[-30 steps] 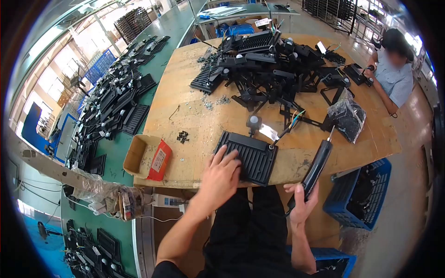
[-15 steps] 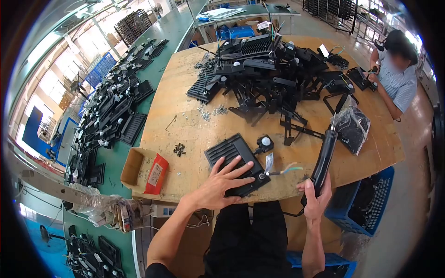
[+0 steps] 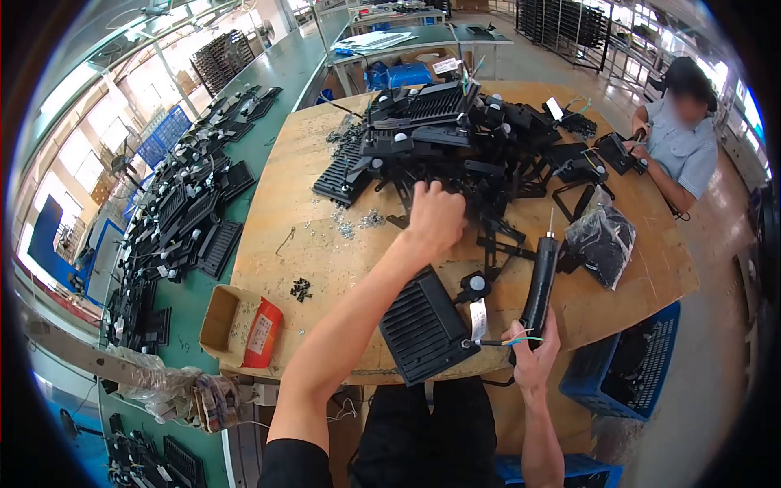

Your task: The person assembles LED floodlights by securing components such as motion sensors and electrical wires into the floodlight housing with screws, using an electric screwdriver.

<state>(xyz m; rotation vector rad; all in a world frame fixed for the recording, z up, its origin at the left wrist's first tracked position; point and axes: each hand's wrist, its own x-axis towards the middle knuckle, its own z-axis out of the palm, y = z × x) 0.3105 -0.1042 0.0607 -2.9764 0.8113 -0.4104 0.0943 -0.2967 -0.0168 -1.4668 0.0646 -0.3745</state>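
Note:
My left hand (image 3: pixel 437 215) reaches over the near side of a pile of black brackets (image 3: pixel 480 175), its fingers curled; what they hold, if anything, is hidden. In my right hand (image 3: pixel 534 350) is a black electric screwdriver (image 3: pixel 540 285), its bit pointing up and away. Between my arms a black finned lamp (image 3: pixel 425 325) lies at the table's front edge. A round white sensor (image 3: pixel 477 284), a white tag (image 3: pixel 478 320) and coloured wires are on its right side, the wires close to my right hand.
A box of small screws (image 3: pixel 236 329) stands at the front left, near dark screws (image 3: pixel 301 289). A plastic bag of black parts (image 3: pixel 602 244) lies on the right. More lamps cover the green bench (image 3: pixel 244 163). A co-worker (image 3: pixel 679 146) sits at the back right. A blue crate (image 3: pixel 606 382) is below.
My left hand has left the lamp and moved forward to the bracket pile. The lamp now sits turned and nearer the edge. My right hand still grips the screwdriver.

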